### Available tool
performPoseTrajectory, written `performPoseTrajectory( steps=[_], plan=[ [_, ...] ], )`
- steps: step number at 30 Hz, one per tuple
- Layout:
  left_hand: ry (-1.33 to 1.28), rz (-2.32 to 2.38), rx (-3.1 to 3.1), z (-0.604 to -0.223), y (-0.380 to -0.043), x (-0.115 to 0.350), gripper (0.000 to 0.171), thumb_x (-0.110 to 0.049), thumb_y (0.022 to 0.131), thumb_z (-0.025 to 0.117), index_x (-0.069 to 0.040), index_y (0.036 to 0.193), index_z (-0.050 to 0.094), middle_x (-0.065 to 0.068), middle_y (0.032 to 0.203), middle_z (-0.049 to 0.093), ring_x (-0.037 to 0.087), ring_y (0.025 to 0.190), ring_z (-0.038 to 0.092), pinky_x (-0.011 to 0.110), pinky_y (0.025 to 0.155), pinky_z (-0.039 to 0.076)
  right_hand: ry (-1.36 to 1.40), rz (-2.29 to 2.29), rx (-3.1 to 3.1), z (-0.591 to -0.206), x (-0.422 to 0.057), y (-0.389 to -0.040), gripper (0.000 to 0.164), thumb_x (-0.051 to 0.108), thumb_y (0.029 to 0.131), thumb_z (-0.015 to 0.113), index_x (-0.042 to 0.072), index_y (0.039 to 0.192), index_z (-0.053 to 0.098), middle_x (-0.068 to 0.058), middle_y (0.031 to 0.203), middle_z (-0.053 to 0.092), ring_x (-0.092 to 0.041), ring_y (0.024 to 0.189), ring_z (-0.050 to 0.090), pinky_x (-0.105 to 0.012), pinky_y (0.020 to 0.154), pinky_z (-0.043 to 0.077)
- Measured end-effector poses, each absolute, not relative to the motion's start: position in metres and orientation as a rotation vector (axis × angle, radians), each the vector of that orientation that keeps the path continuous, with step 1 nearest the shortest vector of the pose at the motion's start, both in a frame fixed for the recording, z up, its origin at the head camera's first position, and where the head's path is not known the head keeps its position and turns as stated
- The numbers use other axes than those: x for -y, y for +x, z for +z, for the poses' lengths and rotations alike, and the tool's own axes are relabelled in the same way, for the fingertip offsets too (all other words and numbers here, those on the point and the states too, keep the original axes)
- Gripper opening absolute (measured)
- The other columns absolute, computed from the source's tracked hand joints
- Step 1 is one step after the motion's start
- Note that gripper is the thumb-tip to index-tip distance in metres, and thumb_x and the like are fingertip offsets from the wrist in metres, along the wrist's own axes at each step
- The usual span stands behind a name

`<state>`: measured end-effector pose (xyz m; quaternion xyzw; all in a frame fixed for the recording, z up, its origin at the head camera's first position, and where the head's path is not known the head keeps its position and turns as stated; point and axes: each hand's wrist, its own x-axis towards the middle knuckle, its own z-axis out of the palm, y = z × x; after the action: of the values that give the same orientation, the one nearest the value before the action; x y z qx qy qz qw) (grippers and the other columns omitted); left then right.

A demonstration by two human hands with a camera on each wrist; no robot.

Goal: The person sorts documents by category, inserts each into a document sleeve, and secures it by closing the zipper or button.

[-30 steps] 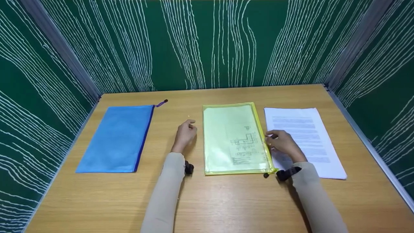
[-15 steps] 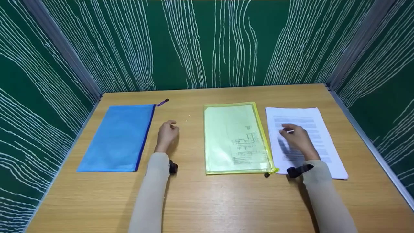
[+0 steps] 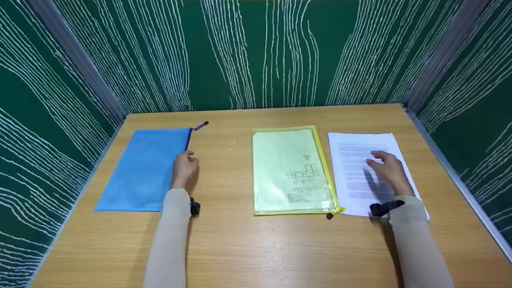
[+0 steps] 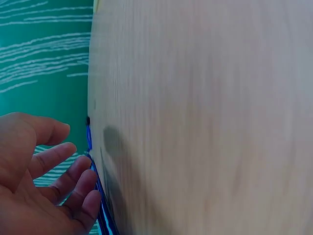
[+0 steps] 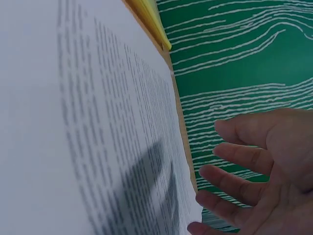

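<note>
My left hand [image 3: 185, 169] is over the right edge of a blue zip folder [image 3: 144, 168], its fingers loosely bent with nothing in them; the left wrist view shows the same hand [image 4: 46, 171] beside the folder's dark blue zip edge. Over a stack of printed paper [image 3: 356, 188] hovers my right hand [image 3: 391, 171], casting a shadow on the sheets. In the right wrist view that hand [image 5: 259, 176] has its fingers spread and holds nothing. Between the hands lies a yellow zip folder [image 3: 280, 160] with a printed drawing visible through its clear front.
The wooden table [image 3: 240, 248] carries all three items. A purple zip pull [image 3: 201, 126] sticks out from the blue folder's top corner. Green walls [image 3: 224, 56] with white wavy lines enclose the back and sides, with grey posts [image 3: 444, 52] at the corners.
My left hand has moved left from beside the yellow folder to the blue folder's edge. My right hand has moved right from the yellow folder's edge to over the paper stack.
</note>
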<state>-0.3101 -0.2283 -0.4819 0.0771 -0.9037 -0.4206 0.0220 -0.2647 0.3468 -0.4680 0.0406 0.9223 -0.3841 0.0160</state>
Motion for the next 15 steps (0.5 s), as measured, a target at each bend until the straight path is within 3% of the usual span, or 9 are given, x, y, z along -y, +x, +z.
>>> performPoseTrajectory(
  steps=[9, 15],
  plan=[
    [0.305, -1.064, 2.835, -0.482, -0.3, 0.252, 0.045, -0.014, 0.094, 0.049, 0.004, 0.136, 0.05, 0.03, 0.133, 0.047, 0.046, 0.122, 0.045, 0.054, 0.102, 0.039, 0.372, -1.21, -2.795, -0.474, -0.365, -0.266, 0.059, 0.028, 0.099, 0.047, -0.007, 0.145, 0.033, -0.035, 0.149, 0.025, -0.053, 0.136, 0.024, -0.065, 0.106, 0.028],
    [0.41, -0.97, 2.949, -0.483, -0.296, 0.26, 0.053, -0.019, 0.093, 0.049, 0.002, 0.14, 0.043, 0.032, 0.135, 0.04, 0.048, 0.123, 0.039, 0.057, 0.101, 0.035, 0.51, -1.209, -2.753, -0.475, -0.372, -0.263, 0.06, 0.027, 0.098, 0.048, -0.004, 0.147, 0.03, -0.034, 0.151, 0.021, -0.055, 0.135, 0.018, -0.069, 0.104, 0.024]
  ],
)
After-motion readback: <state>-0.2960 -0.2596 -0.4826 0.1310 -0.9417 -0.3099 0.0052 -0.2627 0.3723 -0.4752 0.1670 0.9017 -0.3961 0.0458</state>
